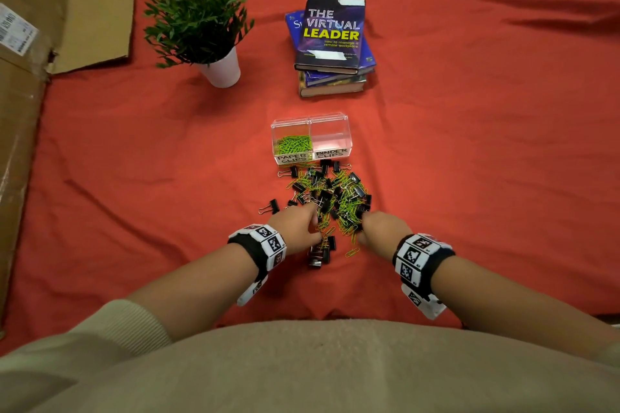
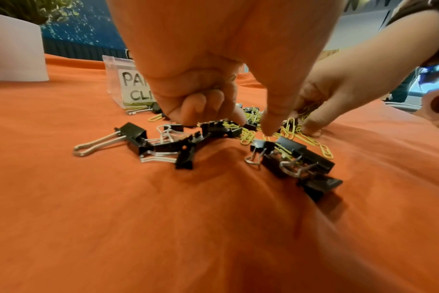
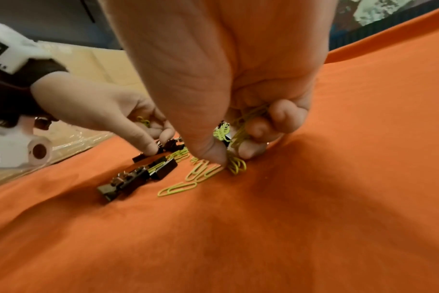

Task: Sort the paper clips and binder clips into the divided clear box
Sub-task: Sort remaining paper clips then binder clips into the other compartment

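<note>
Fingers (image 3: 253, 128) of the right hand (image 1: 382, 225) clutch green paper clips (image 3: 238, 126); the left hand (image 1: 295, 228) pinches at binder clips (image 2: 213, 128). Tangled paper clips beneath the fingertips may drag binder clips into the wrong compartment of the divided clear box (image 1: 345, 131).

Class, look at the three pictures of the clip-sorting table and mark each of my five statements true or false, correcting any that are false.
1. The compartment labelled PAPER CLIPS already holds green paper clips. True.
2. The compartment labelled BINDER CLIPS is full of black clips. False: no clips show in it.
3. The right hand grips a bunch of green paper clips. True.
4. The mixed pile of clips lies behind the clear box, next to the books. False: the pile lies in front of the box, between it and the person.
5. The potted plant stands right of the books. False: it stands to their left.
</note>
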Motion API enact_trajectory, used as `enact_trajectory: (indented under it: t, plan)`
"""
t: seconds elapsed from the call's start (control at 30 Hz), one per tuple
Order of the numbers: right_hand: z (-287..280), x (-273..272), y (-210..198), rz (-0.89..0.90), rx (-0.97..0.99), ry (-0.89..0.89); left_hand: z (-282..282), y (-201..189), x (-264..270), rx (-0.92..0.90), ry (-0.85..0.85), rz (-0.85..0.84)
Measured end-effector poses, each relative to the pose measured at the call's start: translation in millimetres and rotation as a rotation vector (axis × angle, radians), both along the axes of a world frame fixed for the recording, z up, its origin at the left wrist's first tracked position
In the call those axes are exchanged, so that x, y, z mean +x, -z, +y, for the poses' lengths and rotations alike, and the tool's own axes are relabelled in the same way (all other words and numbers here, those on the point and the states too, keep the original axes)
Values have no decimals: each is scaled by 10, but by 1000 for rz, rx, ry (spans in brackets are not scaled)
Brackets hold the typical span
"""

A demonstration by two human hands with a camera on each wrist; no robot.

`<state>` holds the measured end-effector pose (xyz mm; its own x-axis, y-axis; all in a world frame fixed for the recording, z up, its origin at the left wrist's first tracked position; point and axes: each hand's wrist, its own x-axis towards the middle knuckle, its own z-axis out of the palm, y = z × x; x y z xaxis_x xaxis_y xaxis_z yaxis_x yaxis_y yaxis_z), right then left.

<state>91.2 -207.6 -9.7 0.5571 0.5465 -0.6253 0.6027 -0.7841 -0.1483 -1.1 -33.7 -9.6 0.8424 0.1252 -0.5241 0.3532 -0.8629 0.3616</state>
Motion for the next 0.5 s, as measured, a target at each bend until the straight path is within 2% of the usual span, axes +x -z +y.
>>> enact_trajectory:
  t: [0.13,0.4,0.5]
  plan:
    - [-47,77,-14,125,69,45,-113,33,89,82,-43,-63]
    - [-94,374,-214,689,518,584,-241,54,134,203,8,-127]
    - [-43,463,-279,862,626,680,-192,62,116,192,-36,-134]
